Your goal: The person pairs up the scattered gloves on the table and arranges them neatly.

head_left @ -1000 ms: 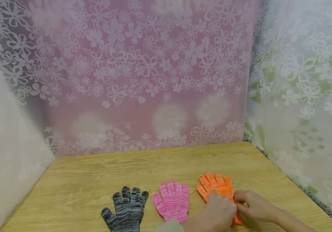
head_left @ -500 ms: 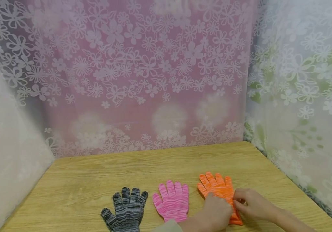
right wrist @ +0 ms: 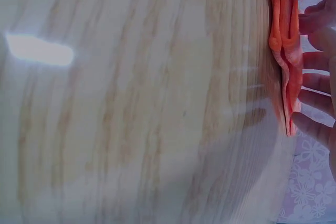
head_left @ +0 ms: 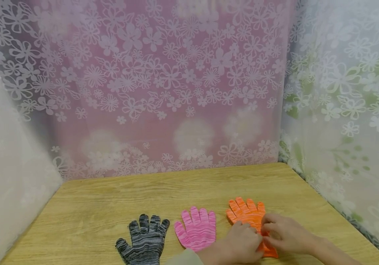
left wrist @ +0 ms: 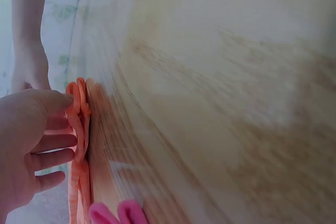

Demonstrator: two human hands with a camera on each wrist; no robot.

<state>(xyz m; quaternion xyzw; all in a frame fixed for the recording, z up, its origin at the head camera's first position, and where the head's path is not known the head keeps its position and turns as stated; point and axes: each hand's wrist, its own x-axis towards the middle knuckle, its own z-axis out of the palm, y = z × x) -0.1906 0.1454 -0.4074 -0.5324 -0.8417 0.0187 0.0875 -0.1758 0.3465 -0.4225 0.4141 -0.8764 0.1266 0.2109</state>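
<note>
An orange knitted glove [head_left: 247, 213] lies palm-flat at the right of the table, its fingers pointing away. Both hands work on its lower half. My left hand [head_left: 244, 243] rests on the glove from the left; in the left wrist view its thumb is at the layered cuff [left wrist: 77, 114] and its other fingers spread over the fabric. From the right, my right hand [head_left: 287, 233] touches the glove's edge, its fingers [right wrist: 316, 81] fairly straight in the right wrist view. A pink glove [head_left: 197, 230] lies left of it, then a black-and-grey glove [head_left: 146, 239].
The wood-grain table [head_left: 126, 195] reaches back to a pink floral curtain [head_left: 162, 92]. Pale sheeting [head_left: 10, 158] hangs at the left, and a white-and-green floral curtain [head_left: 345, 121] at the right.
My left hand has shifted down toward the orange glove's cuff. My right hand has moved slightly left over the glove's edge. The pink and black-and-grey gloves stay put.
</note>
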